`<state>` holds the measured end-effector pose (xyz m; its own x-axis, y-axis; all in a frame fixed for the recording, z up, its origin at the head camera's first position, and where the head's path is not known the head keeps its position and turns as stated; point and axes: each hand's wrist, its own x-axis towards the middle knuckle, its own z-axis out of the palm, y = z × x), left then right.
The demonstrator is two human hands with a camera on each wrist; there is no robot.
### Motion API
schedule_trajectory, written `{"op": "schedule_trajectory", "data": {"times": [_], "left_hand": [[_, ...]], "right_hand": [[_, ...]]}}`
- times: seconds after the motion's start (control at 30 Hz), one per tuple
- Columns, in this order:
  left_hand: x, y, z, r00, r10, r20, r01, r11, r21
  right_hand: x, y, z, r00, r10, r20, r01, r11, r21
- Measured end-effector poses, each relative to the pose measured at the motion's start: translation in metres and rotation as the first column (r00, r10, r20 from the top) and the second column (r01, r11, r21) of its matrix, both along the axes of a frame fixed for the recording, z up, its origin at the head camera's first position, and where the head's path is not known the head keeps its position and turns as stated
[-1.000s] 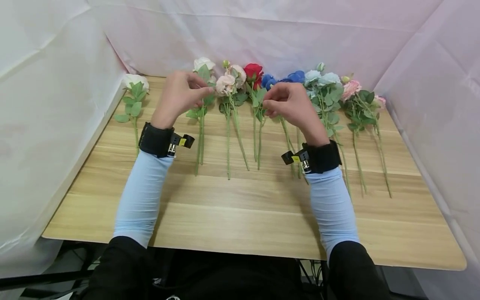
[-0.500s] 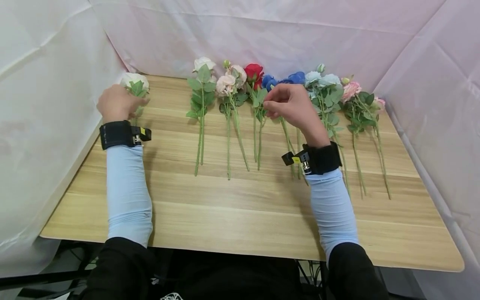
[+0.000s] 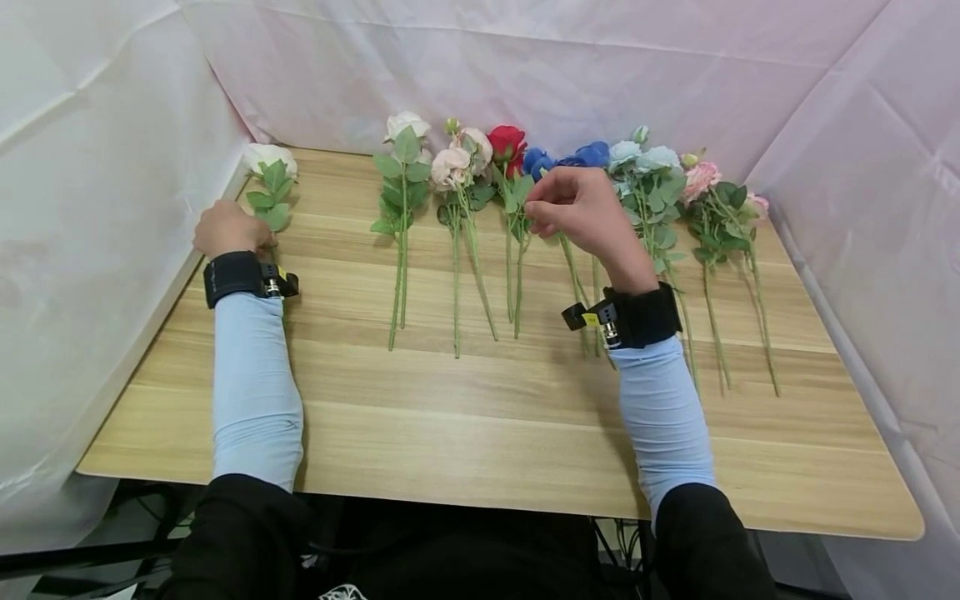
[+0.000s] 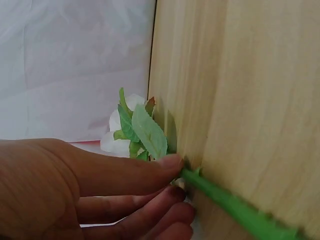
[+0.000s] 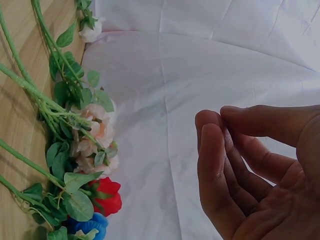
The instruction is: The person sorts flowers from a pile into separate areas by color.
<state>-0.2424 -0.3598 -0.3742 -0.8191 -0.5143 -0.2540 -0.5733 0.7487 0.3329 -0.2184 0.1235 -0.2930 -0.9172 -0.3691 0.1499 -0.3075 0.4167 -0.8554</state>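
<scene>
left hand (image 3: 225,227): fingers pinch white rose stem (image 4: 235,207) (far-left flower) | right hand (image 3: 581,212): fingers curled, empty, above blue rose (image 3: 592,153)

No legible text, label, brand, number or sign appears in any view. The small yellow tags on the wrist straps (image 3: 238,276) are too small to read.

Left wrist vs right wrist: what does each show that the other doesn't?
Left wrist only: the left hand, fingers pinching the green stem of the white flower at the table's edge.
Right wrist only: the right hand, fingers curled and holding nothing, plus the peach flowers, red flower and blue flower.
Both: the wooden table and white backdrop sheet.
</scene>
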Motion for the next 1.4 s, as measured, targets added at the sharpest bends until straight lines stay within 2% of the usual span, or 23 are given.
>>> {"op": "schedule_trajectory", "data": {"times": [0.33, 0.53, 0.7, 0.83, 1.03, 1.13, 1.3, 1.4], "left_hand": [[-0.002, 0.003, -0.005, 1.000, 0.012, -0.021, -0.011, 1.000, 0.019], [-0.001, 0.004, -0.003, 1.000, -0.019, -0.005, 0.019, 1.000, -0.002], [0.002, 0.007, 0.003, 0.998, -0.051, -0.041, 0.051, 0.999, -0.008], [0.008, 0.015, 0.020, 0.989, -0.070, -0.129, 0.072, 0.997, 0.010], [0.019, 0.026, 0.065, 0.971, -0.045, -0.236, 0.074, 0.990, 0.118], [0.024, 0.032, 0.083, 0.960, -0.030, -0.280, 0.082, 0.981, 0.176], [0.032, 0.041, 0.095, 0.942, -0.007, -0.336, 0.096, 0.964, 0.249], [0.033, 0.049, 0.098, 0.935, 0.002, -0.355, 0.125, 0.934, 0.335]], "right_hand": [[-0.001, -0.001, -0.001, 1.000, 0.002, 0.001, -0.002, 1.000, 0.014], [-0.002, -0.002, -0.003, 1.000, -0.002, 0.006, 0.002, 1.000, 0.024], [-0.002, -0.002, -0.004, 1.000, 0.000, 0.005, 0.000, 1.000, 0.030], [-0.003, -0.001, -0.004, 1.000, -0.002, 0.002, 0.002, 0.999, 0.035], [-0.003, -0.002, -0.004, 1.000, -0.001, 0.003, 0.001, 0.999, 0.040], [-0.003, -0.003, -0.004, 1.000, 0.001, 0.014, -0.001, 0.999, 0.033], [-0.003, -0.003, -0.005, 1.000, 0.005, 0.023, -0.005, 1.000, 0.029], [-0.004, -0.003, -0.006, 1.000, 0.005, 0.026, -0.006, 0.999, 0.036]]}}
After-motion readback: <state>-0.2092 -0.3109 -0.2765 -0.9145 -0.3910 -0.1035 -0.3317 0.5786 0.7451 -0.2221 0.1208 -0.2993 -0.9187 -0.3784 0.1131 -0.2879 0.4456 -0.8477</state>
